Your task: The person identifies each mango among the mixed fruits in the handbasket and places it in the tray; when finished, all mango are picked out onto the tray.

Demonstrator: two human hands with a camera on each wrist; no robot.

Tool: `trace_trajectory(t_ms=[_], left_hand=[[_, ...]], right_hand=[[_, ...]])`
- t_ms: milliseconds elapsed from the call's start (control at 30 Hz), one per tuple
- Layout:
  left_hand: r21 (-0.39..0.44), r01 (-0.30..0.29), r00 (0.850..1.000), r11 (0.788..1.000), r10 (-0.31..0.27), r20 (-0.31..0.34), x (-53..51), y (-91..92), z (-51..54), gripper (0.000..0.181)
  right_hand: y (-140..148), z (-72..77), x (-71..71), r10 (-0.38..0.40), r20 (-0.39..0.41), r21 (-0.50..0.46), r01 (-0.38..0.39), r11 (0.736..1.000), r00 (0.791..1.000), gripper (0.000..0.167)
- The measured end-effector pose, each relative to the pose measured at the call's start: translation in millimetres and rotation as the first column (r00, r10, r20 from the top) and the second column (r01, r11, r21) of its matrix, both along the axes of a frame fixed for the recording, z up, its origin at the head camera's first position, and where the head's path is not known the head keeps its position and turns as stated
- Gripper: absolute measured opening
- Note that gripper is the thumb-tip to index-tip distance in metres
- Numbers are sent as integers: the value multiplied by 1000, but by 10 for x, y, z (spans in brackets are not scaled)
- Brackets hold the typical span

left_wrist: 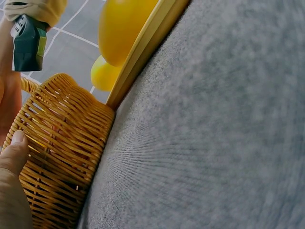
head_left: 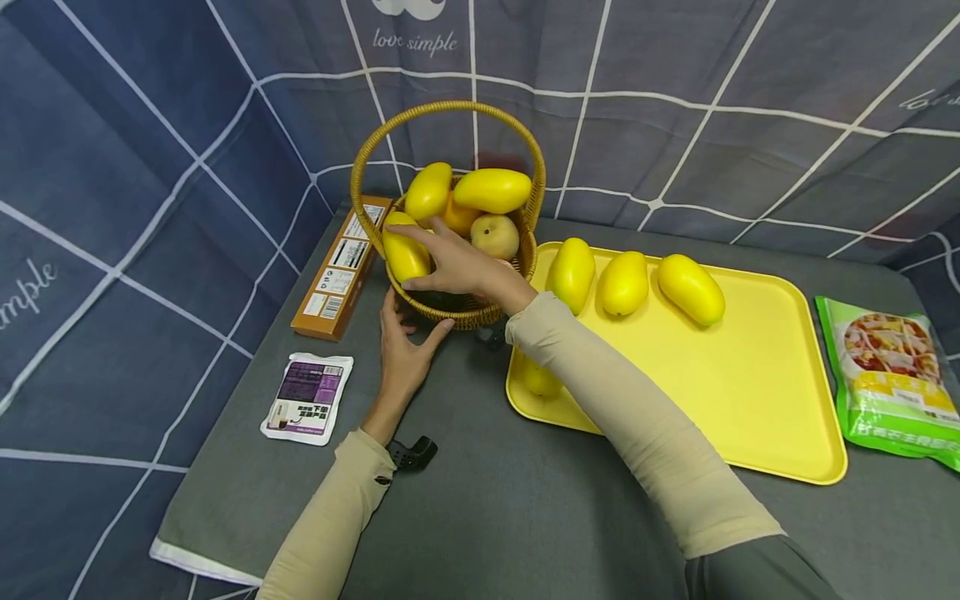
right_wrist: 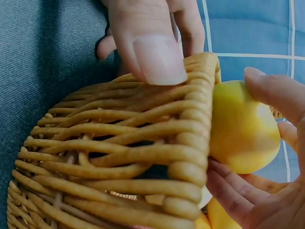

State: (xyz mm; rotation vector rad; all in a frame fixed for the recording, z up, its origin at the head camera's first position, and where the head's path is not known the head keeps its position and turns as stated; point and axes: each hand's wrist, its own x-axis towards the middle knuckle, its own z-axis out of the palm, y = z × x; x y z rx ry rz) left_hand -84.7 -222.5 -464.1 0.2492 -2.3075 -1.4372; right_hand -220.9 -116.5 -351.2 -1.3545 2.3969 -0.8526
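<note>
A wicker basket [head_left: 468, 319] with a tall arched handle stands towards the back, holding several yellow mangoes [head_left: 492, 191] and a round pale fruit [head_left: 495, 237]. Over its left rim, my right hand [head_left: 465, 265] grips a mango [head_left: 406, 250] between thumb and fingers. The right wrist view shows that mango [right_wrist: 244, 129] just beyond the rim. My left hand [head_left: 405, 354] holds the basket's near left side from outside, its thumb [left_wrist: 16, 150] against the weave. More mangoes [head_left: 623, 284] lie on a yellow tray [head_left: 742, 392]; one [head_left: 540, 380] is partly hidden by my right forearm.
Left of the basket lies a brown box [head_left: 341, 275] with white labels. A white and purple pouch [head_left: 307, 398] is nearer on the grey cloth [head_left: 480, 500]. Right of the tray lies a green food bag [head_left: 892, 379]. Patterned curtains [head_left: 675, 100] stand behind and at left.
</note>
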Motion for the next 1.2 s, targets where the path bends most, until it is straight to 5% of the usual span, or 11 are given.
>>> trace_trajectory(t_ms=[300,567,1200], left_hand=[[-13,-5,1000,1000,5,0,-11,1,-6,99],[-9,-9,1000,1000,9,2,-17,5,-3,97],[21,-9,1000,1000,9,-9,-7,12,8,104]], right_hand=[[89,-16,8,2,-56,-42,-5,999,998,81],[298,6,77,6,28,-209,0,978,1000,78],[711,43,255,-58,12,-354,58,933,998,75]])
